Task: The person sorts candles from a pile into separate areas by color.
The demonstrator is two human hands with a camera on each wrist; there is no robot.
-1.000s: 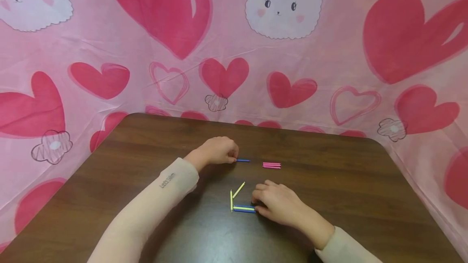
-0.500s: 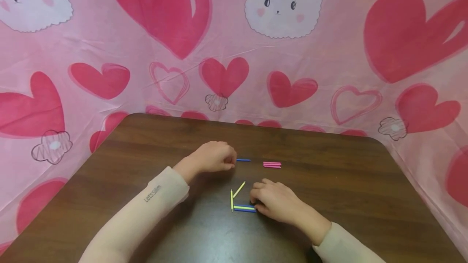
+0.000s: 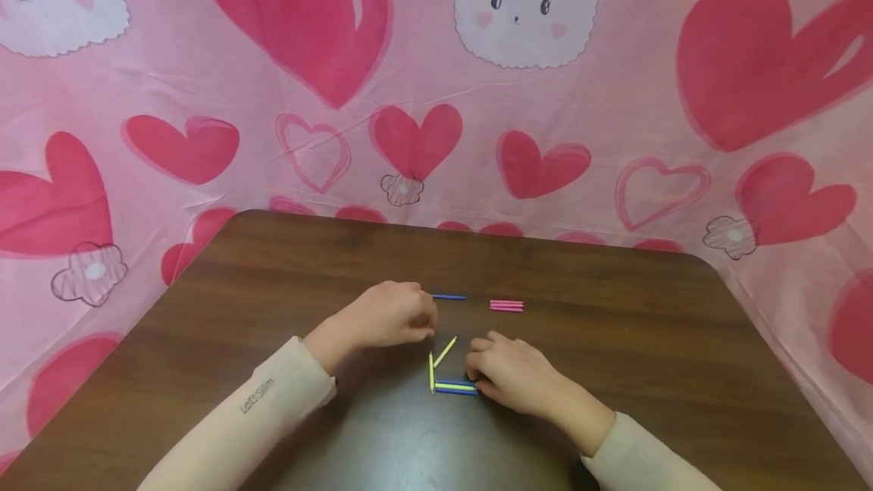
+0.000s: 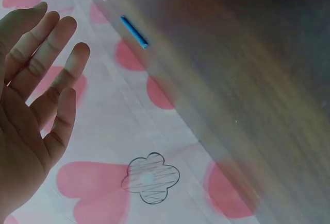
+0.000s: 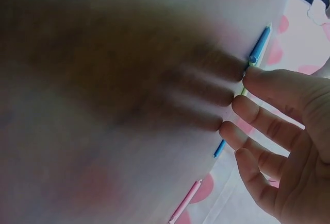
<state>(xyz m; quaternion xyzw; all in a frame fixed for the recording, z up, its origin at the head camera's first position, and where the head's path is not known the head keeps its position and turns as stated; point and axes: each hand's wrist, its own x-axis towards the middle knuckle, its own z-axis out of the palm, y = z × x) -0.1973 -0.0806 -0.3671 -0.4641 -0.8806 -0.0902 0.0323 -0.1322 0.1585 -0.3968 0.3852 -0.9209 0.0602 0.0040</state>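
In the head view my left hand (image 3: 393,314) hovers above the table with loosely bent fingers, just short of a lone blue stick (image 3: 449,297). The left wrist view shows its palm with nothing in the fingers. My right hand (image 3: 513,374) rests on the table, its thumb at the right end of a bundle of thin sticks: a yellow stick (image 3: 455,386) between two blue sticks (image 3: 455,392). Whether the thumb touches them I cannot tell. An upright yellow stick (image 3: 432,373) meets the bundle's left end, and a slanted yellow stick (image 3: 445,351) leans off it.
Three pink sticks (image 3: 506,306) lie side by side farther back, right of the lone blue stick. The brown wooden table (image 3: 614,301) has rounded far corners. Behind it hangs a pink cloth (image 3: 423,89) printed with hearts and rabbit faces.
My left hand has drawn back from the left end of the lone blue stick, toward me and slightly left. That stick stays on the table. The right hand has hardly moved.
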